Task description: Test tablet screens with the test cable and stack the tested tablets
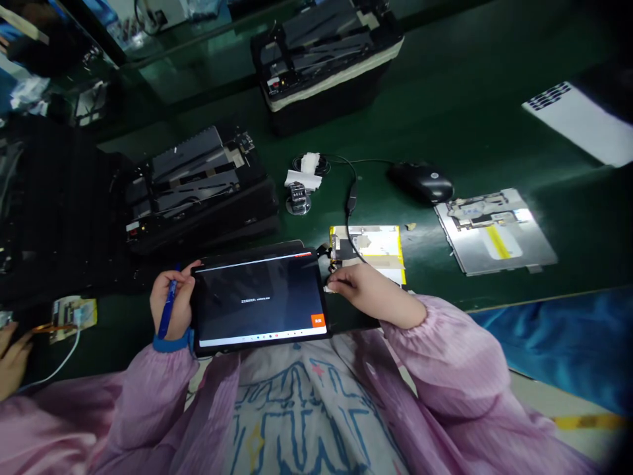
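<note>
A tablet screen (260, 290), lit with a dark picture and an orange box at its lower right, is tilted up in front of my body. My left hand (173, 297) is closed on its left edge, with a blue pen (169, 310) held in the same hand. At the right edge, my right hand (363, 290) is closed in a pinch beside a small whitish end; what lies between the fingertips is hidden. A black cable (351, 227) runs down to this hand, over a yellow-edged battery and circuit board assembly (380, 241).
Stacks of dark tablet parts stand at left (198, 191) and at the back (326, 59). A black mouse (420, 181), a silver panel with a board (494, 244) and a small stamp-like black block (298, 194) lie about. Another person's hand (12, 356) is at far left.
</note>
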Available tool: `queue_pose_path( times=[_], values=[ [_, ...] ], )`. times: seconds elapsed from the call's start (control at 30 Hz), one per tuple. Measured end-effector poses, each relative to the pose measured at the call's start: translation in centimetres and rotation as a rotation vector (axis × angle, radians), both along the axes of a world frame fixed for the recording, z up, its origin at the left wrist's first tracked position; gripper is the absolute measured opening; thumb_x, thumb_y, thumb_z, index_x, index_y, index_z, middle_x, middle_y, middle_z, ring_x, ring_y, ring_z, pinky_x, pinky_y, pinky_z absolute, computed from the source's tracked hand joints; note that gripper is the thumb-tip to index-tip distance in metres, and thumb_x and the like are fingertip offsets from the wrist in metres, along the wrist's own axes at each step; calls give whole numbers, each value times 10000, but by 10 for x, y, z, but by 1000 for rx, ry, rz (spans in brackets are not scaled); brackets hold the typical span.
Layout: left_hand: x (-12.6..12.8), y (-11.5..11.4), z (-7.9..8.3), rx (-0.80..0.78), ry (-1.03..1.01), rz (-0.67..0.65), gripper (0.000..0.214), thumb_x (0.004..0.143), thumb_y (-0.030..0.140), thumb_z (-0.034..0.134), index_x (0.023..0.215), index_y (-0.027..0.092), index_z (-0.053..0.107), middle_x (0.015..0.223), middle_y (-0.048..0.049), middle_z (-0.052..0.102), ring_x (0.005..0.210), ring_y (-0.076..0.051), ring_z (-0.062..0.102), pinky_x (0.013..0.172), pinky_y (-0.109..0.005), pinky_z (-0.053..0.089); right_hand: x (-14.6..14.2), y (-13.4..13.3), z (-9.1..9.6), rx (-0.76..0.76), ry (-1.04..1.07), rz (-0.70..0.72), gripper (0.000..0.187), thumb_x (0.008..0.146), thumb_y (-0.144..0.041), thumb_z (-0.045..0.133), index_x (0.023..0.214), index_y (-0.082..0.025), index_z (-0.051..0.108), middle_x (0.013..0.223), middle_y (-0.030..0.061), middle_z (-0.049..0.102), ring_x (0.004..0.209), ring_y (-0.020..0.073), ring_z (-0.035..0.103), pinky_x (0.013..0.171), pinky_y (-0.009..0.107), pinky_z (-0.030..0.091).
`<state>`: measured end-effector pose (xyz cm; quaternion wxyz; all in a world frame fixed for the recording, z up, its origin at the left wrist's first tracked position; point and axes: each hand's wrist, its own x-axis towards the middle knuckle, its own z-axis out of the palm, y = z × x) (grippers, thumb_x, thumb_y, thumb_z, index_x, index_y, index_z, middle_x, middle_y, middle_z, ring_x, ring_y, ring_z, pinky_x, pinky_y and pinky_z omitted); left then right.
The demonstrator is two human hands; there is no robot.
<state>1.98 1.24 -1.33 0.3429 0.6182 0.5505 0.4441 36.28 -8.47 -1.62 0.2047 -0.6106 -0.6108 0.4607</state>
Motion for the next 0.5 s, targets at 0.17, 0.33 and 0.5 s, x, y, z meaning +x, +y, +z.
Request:
queue_pose_path(
  times=[0.17,0.33,0.5],
  values=[
    [3,-2,1,-53,-135,25,227,757,276,692,767,219,473,995,-67,719,1053,-248,662,966,-423,486,1,1,-3,5,48,30,219,842,-233,478,755,-165,667,719,38,668,672,154,576,658,269,410],
    [2,-2,1,-51,-146,24,222,756,264,694,755,221,477,982,-66,721,1018,-242,674,950,-418,499,-2,-2,-2,-14,55,-1,223,838,-264,476,749,-166,655,707,39,660,662,156,564,648,276,407],
    [-1,-2,-2,-54,-163,27,216,763,258,692,757,218,479,992,-73,728,1018,-244,674,926,-397,504,-5,-3,0,-24,41,-20,240,842,-278,457,709,-170,625,676,37,636,639,152,554,634,274,405]
  ],
)
